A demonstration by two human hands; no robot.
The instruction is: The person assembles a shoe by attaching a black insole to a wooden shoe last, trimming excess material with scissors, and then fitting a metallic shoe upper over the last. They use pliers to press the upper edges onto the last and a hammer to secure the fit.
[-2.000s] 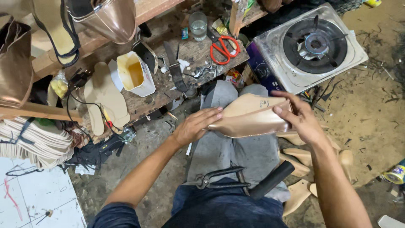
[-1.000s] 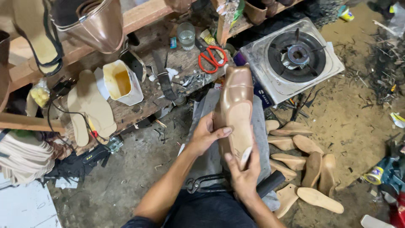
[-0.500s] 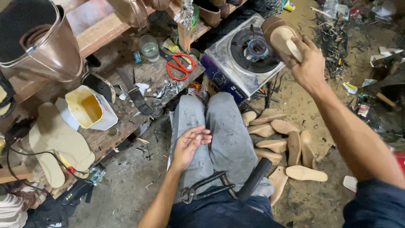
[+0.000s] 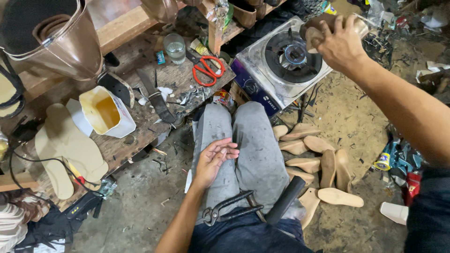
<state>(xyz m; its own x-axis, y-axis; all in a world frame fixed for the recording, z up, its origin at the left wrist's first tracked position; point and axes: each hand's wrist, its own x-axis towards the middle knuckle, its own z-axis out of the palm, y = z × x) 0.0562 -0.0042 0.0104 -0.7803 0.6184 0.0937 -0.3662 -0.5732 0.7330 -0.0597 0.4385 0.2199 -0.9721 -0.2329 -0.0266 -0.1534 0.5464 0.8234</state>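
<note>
My right hand (image 4: 338,44) is stretched out to the far right and grips a tan shoe on its last (image 4: 313,29), holding it over the burner of a small gas stove (image 4: 281,65). My left hand (image 4: 213,159) rests open, palm up, on my grey-trousered thigh and holds nothing. Black pincers (image 4: 229,211) lie across my lap beside a dark tool handle (image 4: 285,200).
A low wooden bench (image 4: 140,136) at left carries red scissors (image 4: 204,70), a glass (image 4: 175,47), a white glue tub (image 4: 105,112), a knife and pale insoles (image 4: 65,150). Several wooden lasts and soles (image 4: 318,159) lie on the dirt floor at right. A brown boot (image 4: 56,37) hangs top left.
The shoe left my lap: my left hand let go and dropped to my thigh, while my right hand carried the shoe up to the stove and lowered it over the burner.
</note>
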